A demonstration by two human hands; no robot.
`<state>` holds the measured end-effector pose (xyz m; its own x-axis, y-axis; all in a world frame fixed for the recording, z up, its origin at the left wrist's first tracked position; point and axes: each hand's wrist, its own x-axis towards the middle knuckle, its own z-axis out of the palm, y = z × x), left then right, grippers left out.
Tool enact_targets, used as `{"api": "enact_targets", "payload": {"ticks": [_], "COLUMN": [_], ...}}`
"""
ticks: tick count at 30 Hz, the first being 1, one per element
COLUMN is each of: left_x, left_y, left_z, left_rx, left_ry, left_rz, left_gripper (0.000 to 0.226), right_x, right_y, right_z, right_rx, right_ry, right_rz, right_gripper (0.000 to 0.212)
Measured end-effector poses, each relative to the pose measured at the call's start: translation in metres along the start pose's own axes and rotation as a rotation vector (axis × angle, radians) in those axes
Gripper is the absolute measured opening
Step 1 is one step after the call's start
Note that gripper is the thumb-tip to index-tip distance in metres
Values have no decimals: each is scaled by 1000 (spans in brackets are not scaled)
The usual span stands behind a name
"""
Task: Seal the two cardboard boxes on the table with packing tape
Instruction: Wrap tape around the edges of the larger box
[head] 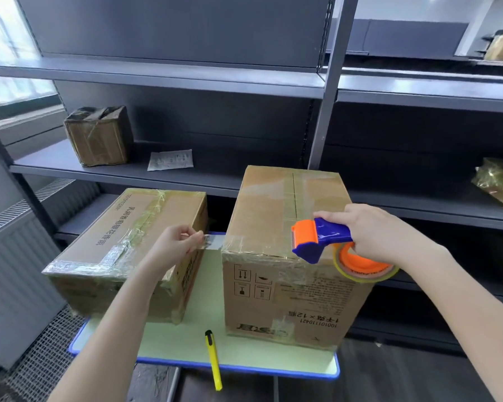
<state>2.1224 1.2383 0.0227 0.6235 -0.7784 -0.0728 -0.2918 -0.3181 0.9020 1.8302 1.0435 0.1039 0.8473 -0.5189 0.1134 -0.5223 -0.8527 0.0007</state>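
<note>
On green table [163,340], two boxes: left box [122,245] low, right box [285,256] taller. L hand [176,242] pinches tape end [212,242] btwn boxes; R hand [381,233] grips tape dispenser [320,239] over right box's top near edge.

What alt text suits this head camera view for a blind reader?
A person's left hand pinches a strip of clear tape reaching the taller cardboard box, while the right hand grips a blue and orange tape dispenser at its near top edge. A lower taped box and a yellow knife lie on the green table.
</note>
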Motion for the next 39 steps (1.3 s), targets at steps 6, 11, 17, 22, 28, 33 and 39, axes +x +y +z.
{"api": "enact_targets", "payload": {"ticks": [6, 11, 17, 22, 28, 33, 39], "left_x": [-2, 0, -10, -13, -10, -15, -35], "left_y": [-15, -19, -34, -36, -36, -42, -19], "left_z": [5, 13, 47, 66, 71, 63, 64], "left_rx": [-75, -92, -150, -212, -283, -21, -251], "left_ry": [-10, 36, -5, -32, -107, 94, 297], "left_rz": [-9, 13, -22, -92, -188, -100, 213], "left_gripper": [26, 24, 23, 23, 31, 18, 28], "right_x": [1, 1, 2, 3, 8, 9, 10], "right_y": [0, 0, -6, -6, -13, -10, -11], "right_z": [7, 6, 3, -1, -2, -4, -2], "right_rx": [-48, -52, -83, -53, -107, -80, -91], "right_ry": [17, 13, 2, -34, -28, -44, -32], "right_rz": [-21, -11, -27, -49, -79, -84, -92], "right_gripper": [75, 72, 73, 73, 71, 71, 71]}}
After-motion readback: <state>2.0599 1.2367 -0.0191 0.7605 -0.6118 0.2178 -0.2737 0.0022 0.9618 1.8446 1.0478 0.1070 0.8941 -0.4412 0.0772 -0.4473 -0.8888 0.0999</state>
